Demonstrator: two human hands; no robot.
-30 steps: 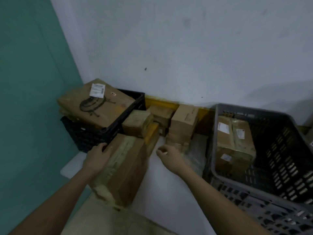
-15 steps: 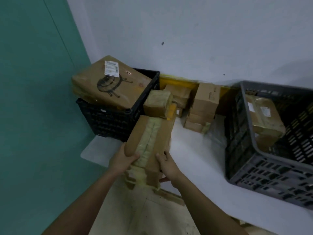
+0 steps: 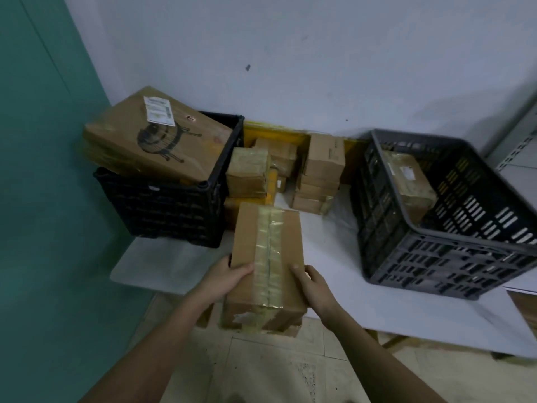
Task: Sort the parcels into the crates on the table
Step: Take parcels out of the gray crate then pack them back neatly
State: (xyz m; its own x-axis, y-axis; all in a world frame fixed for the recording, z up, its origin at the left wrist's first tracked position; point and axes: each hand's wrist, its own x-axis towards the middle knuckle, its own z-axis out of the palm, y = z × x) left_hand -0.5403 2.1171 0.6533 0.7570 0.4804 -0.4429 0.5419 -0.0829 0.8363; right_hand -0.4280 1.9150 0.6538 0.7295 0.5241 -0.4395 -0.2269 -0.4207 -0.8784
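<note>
Both hands clamped on the tall brown cardboard parcel with a clear tape strip down its face (image 3: 268, 257): left hand (image 3: 229, 276) curled round the near left edge, thumb lying across the front; right hand (image 3: 312, 283) wrapped round the near right edge, thumb on the face too. Parcel itself held over the front edge of the white worktop (image 3: 377, 301), lower end hanging past that edge above the tiled floor (image 3: 261, 370).

Best done by keeping the grip low and even on both sides, lifting the far end clear first, then swinging toward a crate. Probably a weighty box, so no one-handed carry.

Left of the parcel, black plastic crate (image 3: 162, 207), already capped by a large tilted brown carton with a white label (image 3: 157, 135); little room there. Right of the parcel, grey slotted plastic crate (image 3: 430, 257), one taped package (image 3: 412, 181) inside, plenty of open space. Behind the parcel, stacked small brown boxes (image 3: 316, 173) against the wall. Bare worktop strip between parcel and grey crate, good for passing across; high crate rim to be cleared.
</note>
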